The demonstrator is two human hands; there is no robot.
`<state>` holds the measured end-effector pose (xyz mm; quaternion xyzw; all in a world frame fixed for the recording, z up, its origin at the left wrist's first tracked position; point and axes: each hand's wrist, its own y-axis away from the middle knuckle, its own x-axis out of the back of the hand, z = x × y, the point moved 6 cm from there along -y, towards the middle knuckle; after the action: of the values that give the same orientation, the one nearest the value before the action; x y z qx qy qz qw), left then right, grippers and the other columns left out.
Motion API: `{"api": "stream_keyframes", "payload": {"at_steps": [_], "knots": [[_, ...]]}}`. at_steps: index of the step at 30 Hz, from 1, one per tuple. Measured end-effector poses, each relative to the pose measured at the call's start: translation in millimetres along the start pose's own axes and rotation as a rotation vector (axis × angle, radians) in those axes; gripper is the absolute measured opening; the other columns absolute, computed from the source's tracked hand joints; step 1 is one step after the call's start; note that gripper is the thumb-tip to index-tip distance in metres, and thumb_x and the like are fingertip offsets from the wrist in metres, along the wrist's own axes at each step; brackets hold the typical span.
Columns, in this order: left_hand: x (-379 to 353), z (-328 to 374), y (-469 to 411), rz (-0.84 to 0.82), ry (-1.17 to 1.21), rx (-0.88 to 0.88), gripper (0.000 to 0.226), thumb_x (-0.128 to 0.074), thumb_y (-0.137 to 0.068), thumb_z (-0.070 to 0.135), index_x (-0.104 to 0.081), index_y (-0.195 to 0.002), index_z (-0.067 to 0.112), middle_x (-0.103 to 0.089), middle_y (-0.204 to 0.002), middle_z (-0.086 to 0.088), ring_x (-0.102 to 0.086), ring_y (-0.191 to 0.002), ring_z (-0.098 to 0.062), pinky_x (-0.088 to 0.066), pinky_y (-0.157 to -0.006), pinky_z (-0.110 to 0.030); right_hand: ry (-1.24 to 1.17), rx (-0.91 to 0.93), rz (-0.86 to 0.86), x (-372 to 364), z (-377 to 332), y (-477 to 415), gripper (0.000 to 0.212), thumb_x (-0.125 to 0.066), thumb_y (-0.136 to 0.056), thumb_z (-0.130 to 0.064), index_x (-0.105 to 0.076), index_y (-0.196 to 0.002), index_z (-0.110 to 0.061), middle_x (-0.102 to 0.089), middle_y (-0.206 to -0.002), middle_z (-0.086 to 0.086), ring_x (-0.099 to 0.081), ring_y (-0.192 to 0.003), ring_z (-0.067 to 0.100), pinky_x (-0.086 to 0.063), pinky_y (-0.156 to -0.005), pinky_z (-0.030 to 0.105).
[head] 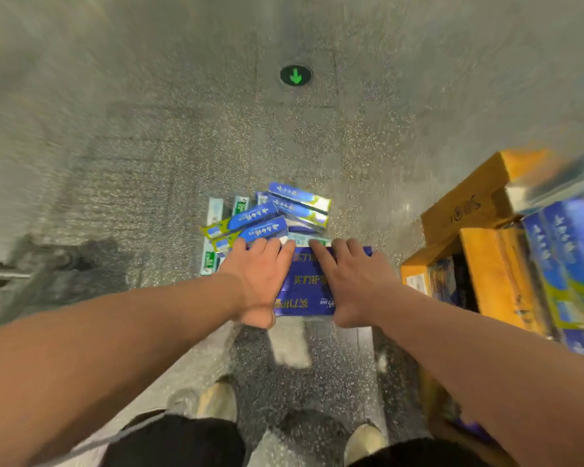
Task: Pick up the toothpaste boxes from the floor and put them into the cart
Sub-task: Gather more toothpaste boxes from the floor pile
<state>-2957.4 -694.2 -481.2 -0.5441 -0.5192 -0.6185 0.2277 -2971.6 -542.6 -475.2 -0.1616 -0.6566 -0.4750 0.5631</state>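
While left hand [262, 281] lies beside right hand [353, 281], both seemingly clasp boxes [305, 281].

Long blue toothpaste boxes [267, 217] with yellow-green ends lie jumbled in a loose pile on the floor [182, 129]. Just nearer, a dark blue bundle [304, 281] is held flat between left hand [260, 281] and right hand [351, 281].

Bright, even indoor light falls from overhead, leaving a pale sheen on the speckled floor [169, 136] toward the upper edge. Motion blur smears the left side and the cardboard cartons [466, 210] at the right. The toothpaste boxes [299, 200] at centre are sharper. Wide-angle distortion bends the frame's edges.
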Motion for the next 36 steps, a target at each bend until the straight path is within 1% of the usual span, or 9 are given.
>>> {"api": "stream_keyframes", "payload": {"at_steps": [5, 8, 10, 13, 16, 20, 24, 32, 36], "knots": [[157, -71, 113, 0.022, 0.030, 0.117, 0.130, -0.074, -0.060, 0.063, -0.004, -0.154, 0.007, -0.038, -0.135, -0.009, -0.045, -0.126, -0.029, -0.041, -0.098, -0.049, 0.026, 0.066, 0.066, 185, -34, 52, 0.124, -0.074, -0.071, -0.056, 0.008, -0.159, -0.022, -0.028, -0.147, 0.009, -0.032, -0.138, 0.030, -0.046, -0.100, 0.050], [244, -113, 183, 0.030, 0.044, 0.198, 0.129, -0.072, -0.061, 0.062, -0.004, -0.155, 0.006, -0.038, -0.136, -0.009, -0.045, -0.125, -0.029, -0.041, -0.097, -0.048, 0.039, 0.119, 0.111, 296, -61, 80, 0.127, -0.079, -0.069, -0.047, 0.007, -0.160, -0.023, -0.031, -0.145, 0.008, -0.034, -0.134, 0.029, -0.046, -0.098, 0.048], [298, -145, 233, 0.041, 0.032, 0.263, 0.127, -0.071, -0.062, 0.063, -0.005, -0.155, 0.006, -0.038, -0.136, -0.010, -0.046, -0.124, -0.029, -0.041, -0.097, -0.048, 0.073, 0.189, 0.164, 372, -85, 97, 0.128, -0.079, -0.069, -0.049, 0.006, -0.160, -0.024, -0.033, -0.143, 0.008, -0.036, -0.131, 0.029, -0.046, -0.095, 0.047], [362, -193, 305, 0.092, 0.039, 0.351, 0.120, -0.069, -0.064, 0.066, -0.013, -0.152, 0.006, -0.041, -0.132, -0.009, -0.050, -0.118, -0.030, -0.044, -0.095, -0.047, 0.130, 0.285, 0.235, 470, -126, 112, 0.133, -0.078, -0.067, -0.059, 0.009, -0.160, -0.022, -0.032, -0.141, 0.009, -0.037, -0.129, 0.030, -0.047, -0.093, 0.047], [400, -243, 371, 0.137, 0.029, 0.435, 0.117, -0.068, -0.064, 0.066, -0.016, -0.151, 0.008, -0.044, -0.131, -0.008, -0.052, -0.116, -0.030, -0.045, -0.092, -0.046, 0.181, 0.354, 0.298, 546, -178, 119, 0.128, -0.073, -0.070, -0.051, 0.013, -0.160, -0.021, -0.032, -0.138, 0.008, -0.037, -0.126, 0.030, -0.048, -0.087, 0.045], [419, -310, 449, 0.172, -0.016, 0.538, 0.117, -0.072, -0.060, 0.066, -0.021, -0.149, 0.010, -0.047, -0.129, -0.005, -0.054, -0.114, -0.029, -0.044, -0.086, -0.043, 0.207, 0.420, 0.367, 620, -255, 116, 0.125, -0.071, -0.068, -0.044, 0.011, -0.160, -0.021, -0.032, -0.137, 0.008, -0.037, -0.125, 0.030, -0.048, -0.087, 0.045], [413, -374, 512, 0.163, -0.062, 0.613, 0.118, -0.072, -0.053, 0.070, -0.025, -0.144, 0.012, -0.049, -0.126, -0.005, -0.055, -0.109, -0.029, -0.046, -0.084, -0.045, 0.212, 0.467, 0.420, 662, -333, 99, 0.124, -0.070, -0.067, -0.042, 0.010, -0.160, -0.021, -0.033, -0.139, 0.008, -0.036, -0.127, 0.030, -0.050, -0.088, 0.045], [356, -473, 588, 0.099, -0.033, 0.679, 0.135, -0.074, -0.050, 0.073, -0.014, -0.152, 0.010, -0.044, -0.135, -0.007, -0.052, -0.118, -0.030, -0.047, -0.094, -0.049, 0.195, 0.562, 0.405, 688, -462, 49, 0.122, -0.072, -0.072, -0.048, 0.008, -0.160, -0.020, -0.032, -0.147, 0.012, -0.034, -0.136, 0.033, -0.049, -0.101, 0.048], [323, -516, 605, 0.038, -0.008, 0.721, 0.136, -0.072, -0.052, 0.073, -0.010, -0.154, 0.008, -0.043, -0.140, -0.009, -0.050, -0.122, -0.030, -0.045, -0.098, -0.048, 0.208, 0.618, 0.375, 691, -511, 12, 0.124, -0.074, -0.070, -0.046, 0.009, -0.159, -0.021, -0.031, -0.146, 0.011, -0.033, -0.136, 0.032, -0.047, -0.099, 0.049]]}}
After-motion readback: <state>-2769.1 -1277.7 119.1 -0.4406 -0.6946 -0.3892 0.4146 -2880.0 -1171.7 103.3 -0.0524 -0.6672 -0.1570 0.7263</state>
